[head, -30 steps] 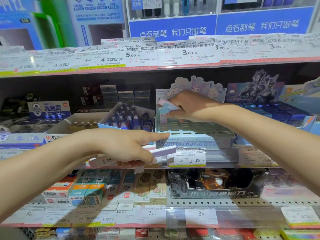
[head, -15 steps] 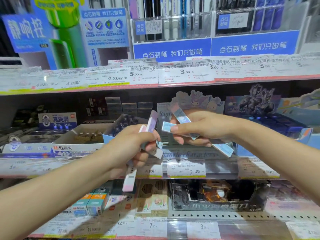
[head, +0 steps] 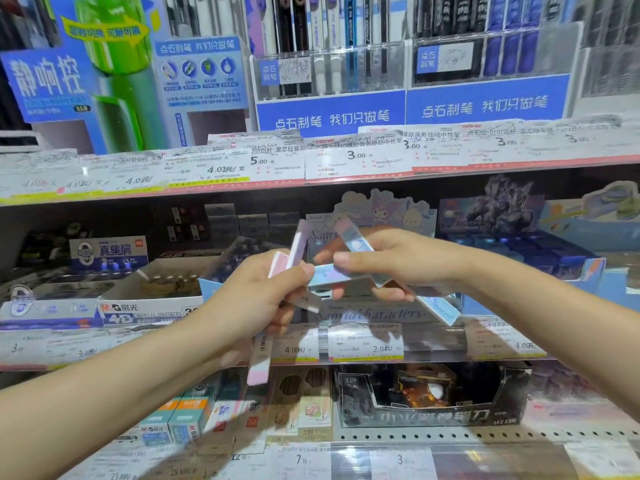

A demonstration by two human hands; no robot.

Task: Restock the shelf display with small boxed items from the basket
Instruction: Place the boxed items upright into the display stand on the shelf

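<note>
My left hand point(head: 256, 296) grips a fan of long thin pink and lilac boxes point(head: 259, 365), one sticking up and one hanging down. My right hand point(head: 384, 265) holds several similar light blue boxes point(head: 438, 308), crossed in its fingers. Thumb and forefinger of the right hand pinch one blue box point(head: 332, 274) whose left end touches the left hand's fingertips. Both hands hover in front of the pale blue character display box point(head: 372, 315) on the middle shelf. The basket is out of view.
An open eraser carton point(head: 152, 299) sits left of the display, a dark blue card display point(head: 540, 258) to its right. Price-tag rails point(head: 311, 164) run along each shelf edge. Below are boxed erasers point(head: 187, 420) and a black knife display box point(head: 433, 396). Pens stand on the top shelf.
My right hand has come back out of the character display with blue boxes. My left hand rose from the shelf edge to meet it; the two now touch at one blue box.
</note>
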